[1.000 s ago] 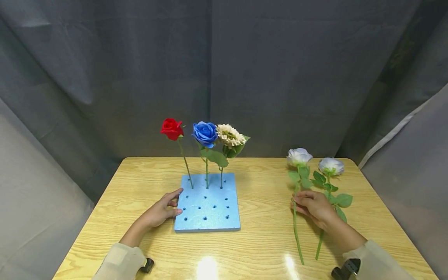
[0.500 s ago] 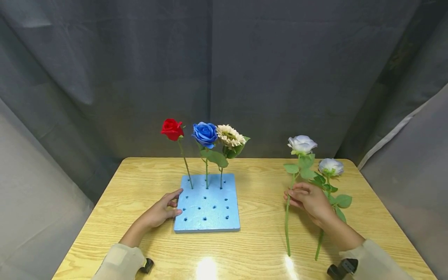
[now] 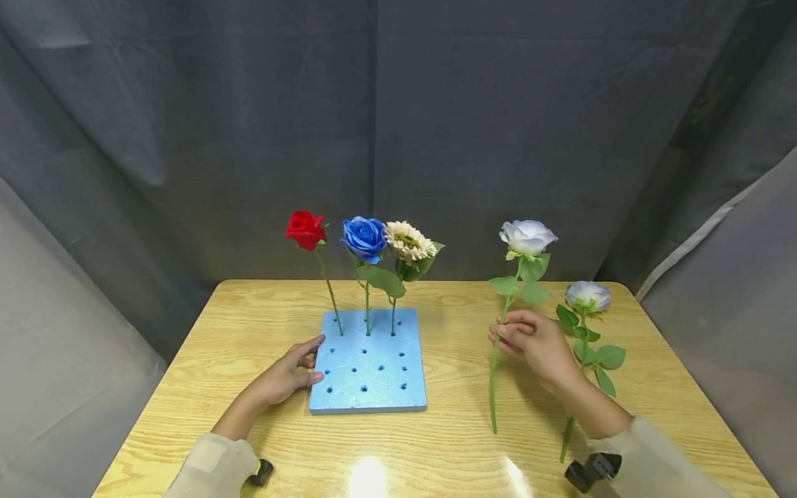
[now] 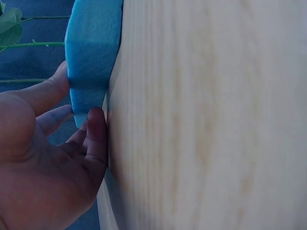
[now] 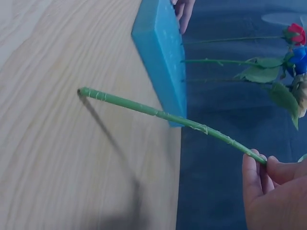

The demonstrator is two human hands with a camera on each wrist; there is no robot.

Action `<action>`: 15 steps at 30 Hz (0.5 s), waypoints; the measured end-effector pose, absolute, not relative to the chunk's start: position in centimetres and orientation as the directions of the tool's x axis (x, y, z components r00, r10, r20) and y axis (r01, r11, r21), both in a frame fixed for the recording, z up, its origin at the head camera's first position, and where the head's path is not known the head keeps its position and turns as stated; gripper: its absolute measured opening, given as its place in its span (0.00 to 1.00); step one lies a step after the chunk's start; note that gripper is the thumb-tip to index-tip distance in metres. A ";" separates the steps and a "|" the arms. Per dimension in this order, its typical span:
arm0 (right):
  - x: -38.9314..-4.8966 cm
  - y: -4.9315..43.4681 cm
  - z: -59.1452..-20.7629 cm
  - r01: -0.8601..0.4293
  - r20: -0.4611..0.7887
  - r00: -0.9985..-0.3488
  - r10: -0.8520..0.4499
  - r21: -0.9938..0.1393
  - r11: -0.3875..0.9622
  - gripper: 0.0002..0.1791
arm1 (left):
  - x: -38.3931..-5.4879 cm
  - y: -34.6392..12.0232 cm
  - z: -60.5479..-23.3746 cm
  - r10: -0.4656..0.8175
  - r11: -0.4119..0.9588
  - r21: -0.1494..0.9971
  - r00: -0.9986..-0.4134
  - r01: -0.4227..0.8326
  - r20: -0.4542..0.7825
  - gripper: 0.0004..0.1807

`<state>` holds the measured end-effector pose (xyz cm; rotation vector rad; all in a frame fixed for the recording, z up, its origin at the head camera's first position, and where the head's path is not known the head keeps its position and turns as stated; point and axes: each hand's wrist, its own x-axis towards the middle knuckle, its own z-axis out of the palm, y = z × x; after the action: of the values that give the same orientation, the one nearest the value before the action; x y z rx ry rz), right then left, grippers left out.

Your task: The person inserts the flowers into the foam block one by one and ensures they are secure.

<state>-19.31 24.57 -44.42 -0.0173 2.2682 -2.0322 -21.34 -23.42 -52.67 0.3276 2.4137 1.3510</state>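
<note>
A white rose (image 3: 528, 238) with a pale lilac tinge and green leaves is held by my right hand (image 3: 540, 344). Thumb and fingers pinch its green stem (image 5: 158, 113) partway down. The rose leans, bloom at the top, and its lower stem slants over the wood with a shadow beneath. My left hand (image 3: 285, 373) grips the left edge of a blue foam block (image 3: 371, 398) dotted with holes. In the left wrist view, thumb and fingertips bear on the block's side and edge. Upright in the block stand a red rose (image 3: 306, 229), a blue rose (image 3: 364, 239) and a cream daisy-like flower (image 3: 409, 242).
Another pale rose (image 3: 588, 296) lies on the right part of the wooden table (image 3: 461, 443), partly behind my right forearm. A dark grey curtain (image 3: 486, 138) hangs beyond the far edge. Each wrist wears a small black camera, the right one (image 3: 593, 470) close above the tabletop.
My right hand has lifted the white rose off the tabletop and carried it leftward, towards the foam block. The left hand and the three standing flowers have stayed put.
</note>
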 end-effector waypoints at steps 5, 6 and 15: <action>-19.5 23.2 -43.5 0.032 -0.040 -0.996 -0.074 -0.994 0.105 0.18 | -21.3 -23.4 -52.6 0.366 0.512 0.859 -0.910 0.022 -0.194 0.43; -19.5 22.8 -43.3 0.027 -0.035 -0.997 -0.074 -0.994 0.101 0.18 | -21.3 -23.3 -52.6 0.366 0.510 0.860 -0.910 0.021 -0.195 0.43; -19.7 20.1 -42.1 -0.031 0.024 -0.996 -0.090 -0.997 0.074 0.14 | -21.2 -23.3 -52.5 0.370 0.511 0.859 -0.908 0.023 -0.195 0.43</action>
<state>-19.74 20.13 -42.12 -0.1278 2.2698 -2.1050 -21.24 -23.31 -52.50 0.3265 2.4027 1.3583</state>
